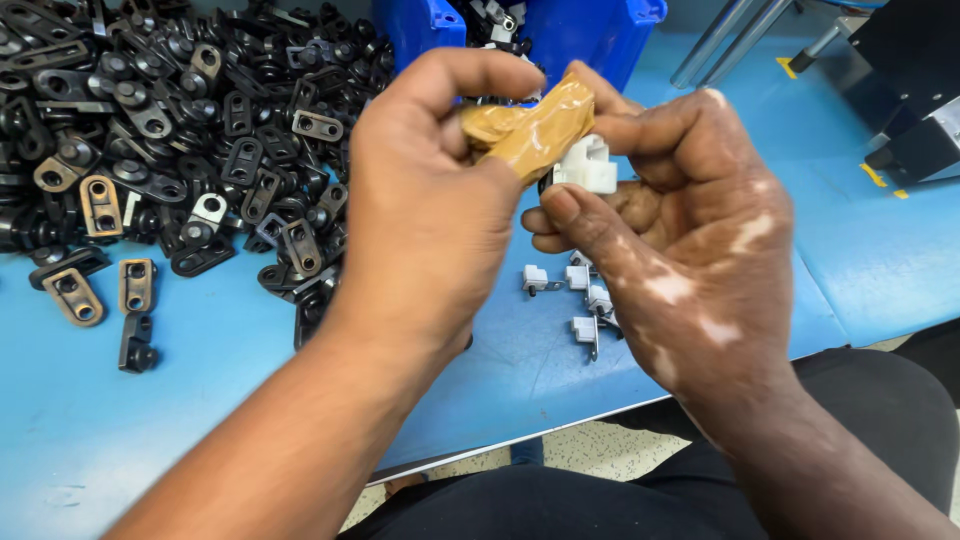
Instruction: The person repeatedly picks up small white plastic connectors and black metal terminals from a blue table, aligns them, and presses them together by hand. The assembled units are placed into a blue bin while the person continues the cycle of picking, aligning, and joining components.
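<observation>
Blue table (pixel 200 360), black brackets (pixel 150 120), white clip (pixel 588 165)

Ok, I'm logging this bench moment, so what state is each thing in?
Left hand: raised, fingers pinched, one wrapped in tan tape.
Right hand: raised, holding a white clip.
Small white clips: loose on the blue table.
Dark metal brackets: piled loose.
Blue bin: upright.

Matt white plastic clip (pixel 588 165), dull dark metal brackets (pixel 150 120), smooth blue tabletop (pixel 120 420).
</observation>
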